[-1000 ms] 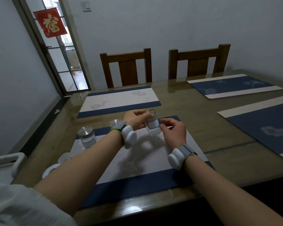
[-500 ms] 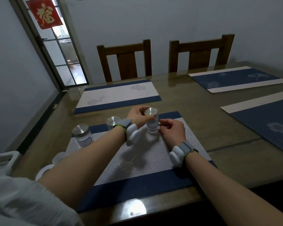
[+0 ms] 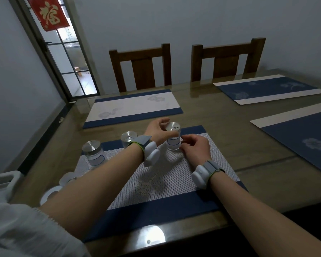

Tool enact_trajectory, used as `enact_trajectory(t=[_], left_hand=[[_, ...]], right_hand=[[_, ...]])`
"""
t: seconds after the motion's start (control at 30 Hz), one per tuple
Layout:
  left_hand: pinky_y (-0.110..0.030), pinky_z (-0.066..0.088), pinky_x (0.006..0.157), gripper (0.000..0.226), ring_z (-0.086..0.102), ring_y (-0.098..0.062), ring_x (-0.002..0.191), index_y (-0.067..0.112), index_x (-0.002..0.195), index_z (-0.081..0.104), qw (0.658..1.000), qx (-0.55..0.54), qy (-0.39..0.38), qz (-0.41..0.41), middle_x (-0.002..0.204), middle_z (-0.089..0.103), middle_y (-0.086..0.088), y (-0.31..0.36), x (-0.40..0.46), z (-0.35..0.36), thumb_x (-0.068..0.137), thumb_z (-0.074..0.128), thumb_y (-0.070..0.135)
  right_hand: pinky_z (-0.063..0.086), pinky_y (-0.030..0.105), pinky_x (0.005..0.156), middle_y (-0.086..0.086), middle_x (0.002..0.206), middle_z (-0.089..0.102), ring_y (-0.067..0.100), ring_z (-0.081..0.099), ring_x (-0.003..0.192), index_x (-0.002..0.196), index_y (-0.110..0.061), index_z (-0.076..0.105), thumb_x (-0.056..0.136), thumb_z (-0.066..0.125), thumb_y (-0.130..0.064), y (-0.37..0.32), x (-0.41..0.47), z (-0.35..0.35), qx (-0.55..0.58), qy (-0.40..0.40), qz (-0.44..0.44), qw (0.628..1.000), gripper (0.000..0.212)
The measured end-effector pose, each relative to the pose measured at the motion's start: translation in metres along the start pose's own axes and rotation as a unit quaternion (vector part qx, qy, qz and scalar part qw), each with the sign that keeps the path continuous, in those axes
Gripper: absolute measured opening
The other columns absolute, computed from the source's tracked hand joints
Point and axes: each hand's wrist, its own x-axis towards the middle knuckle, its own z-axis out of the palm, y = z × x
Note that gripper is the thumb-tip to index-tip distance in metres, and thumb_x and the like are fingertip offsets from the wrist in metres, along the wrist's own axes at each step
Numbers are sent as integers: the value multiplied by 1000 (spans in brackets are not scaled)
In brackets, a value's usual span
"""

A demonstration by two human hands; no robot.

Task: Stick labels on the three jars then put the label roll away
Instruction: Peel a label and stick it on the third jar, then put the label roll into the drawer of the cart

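Note:
Three small glass jars with metal lids stand on the near placemat (image 3: 156, 182). My left hand (image 3: 158, 133) is closed around the rightmost jar (image 3: 173, 139) just below its lid; the jar is upright and shows a blue-edged label. My right hand (image 3: 195, 148) has its curled fingertips against that jar's right side. The middle jar (image 3: 128, 138) is partly hidden behind my left wrist, so I cannot tell if it has a label. The left jar (image 3: 94, 153) carries a label. The white label roll (image 3: 51, 192) lies at the table's near left, partly under my left forearm.
Three more placemats lie on the glass-topped wooden table (image 3: 258, 151): one straight ahead (image 3: 132, 108) and two at the right. Two wooden chairs (image 3: 141, 67) stand at the far side. A white object (image 3: 2, 184) sits beyond the table's left corner.
The jar was tilted in both hands above the placemat; now it stands upright on the mat with both hands still at it. The camera has tipped down slightly.

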Motion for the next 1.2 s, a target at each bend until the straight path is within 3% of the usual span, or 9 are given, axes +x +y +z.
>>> enact_trajectory(t=[0.13,0.27,0.37,0.57,0.73,0.83,0.97,1.07,1.2], left_hand=[[-35,41,102,71,44,-22,131,21,134,45,998,19,60,25,141,48,-5,5,-19,-5,72,79,26],[-28,46,91,43,55,-16,112,23,115,58,993,27,96,66,115,59,3,9,-44,-20,75,75,29],[-29,52,90,18,62,-15,99,22,98,64,991,13,96,87,99,65,4,9,-70,-44,81,70,20],[-24,54,81,12,65,-13,90,19,94,66,984,13,145,97,89,66,5,-22,-118,-113,82,68,15],[-13,45,64,12,61,-5,82,15,96,66,979,14,199,49,86,64,9,-58,-150,-170,84,66,14],[-16,47,69,10,60,-7,84,18,93,67,974,20,225,4,85,63,10,-86,-166,-203,85,65,13],[-24,45,84,15,58,-9,91,15,100,69,975,58,204,-61,97,63,3,-117,-174,-226,87,62,13],[-24,41,85,23,55,-9,96,17,111,67,979,81,172,-80,105,61,3,-131,-174,-233,91,57,14],[-28,44,79,29,53,-14,88,18,120,63,985,93,110,-97,96,60,-2,-136,-169,-235,96,47,15]], right_hand=[[54,33,76,4,83,66,21,64,83,81,-13,65,81,57,-1,-8,-11,2,-35,10,-2,999,15],[56,46,80,7,78,66,28,65,81,66,-18,59,78,54,0,-19,-30,17,-60,-11,-15,998,23],[56,46,82,5,78,65,27,64,83,65,-21,59,80,57,0,-31,-52,39,-58,-58,-38,996,26],[57,50,73,4,67,63,28,64,70,59,-20,58,74,57,3,-54,-95,96,-60,-139,-90,984,27],[58,41,75,2,72,61,20,62,69,67,-19,57,80,56,3,-67,-121,136,-76,-210,-115,968,26],[58,40,77,-2,75,61,19,63,75,69,-23,59,77,60,-1,-72,-137,162,-97,-239,-153,954,24],[50,26,73,-1,90,60,8,54,71,89,-21,64,74,67,-10,-75,-153,184,-152,-292,-225,917,19],[51,28,80,2,105,54,15,55,81,97,-21,64,72,72,-13,-75,-157,194,-194,-329,-263,886,28],[48,28,82,-2,106,47,12,49,83,103,-20,64,70,75,-18,-72,-157,202,-224,-332,-293,868,35]])
